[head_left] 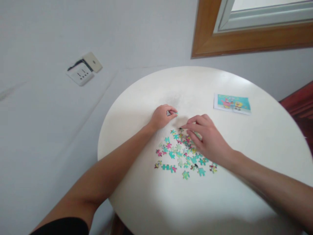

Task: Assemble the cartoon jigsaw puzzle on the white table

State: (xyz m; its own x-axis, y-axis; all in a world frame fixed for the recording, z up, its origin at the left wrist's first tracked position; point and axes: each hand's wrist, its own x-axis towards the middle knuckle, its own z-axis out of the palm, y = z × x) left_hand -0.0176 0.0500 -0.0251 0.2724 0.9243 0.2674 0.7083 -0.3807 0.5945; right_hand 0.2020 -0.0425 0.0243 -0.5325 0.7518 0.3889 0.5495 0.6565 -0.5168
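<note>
Loose jigsaw puzzle pieces [171,155] in teal, pink and yellow lie spread over the middle of the white round table [137,98]. Just beyond the pile, my left hand [163,116] rests on the tabletop, thumb and index finger closed on a small puzzle piece [177,114]; only a bit of teal shows at the fingertips. My right hand [205,133] hovers over the pile's right side with its fingers apart. Its index fingertip meets a dark-spotted puzzle piece [181,129] at the far edge of the pile. The right hand hides some of the pieces under it.
A picture card [233,104] with cartoon figures on a teal ground lies at the back right of the table. Behind the table is a white wall with a socket [81,74] on the left. A wood-framed window [244,38] is at upper right, red fabric [300,107] below it.
</note>
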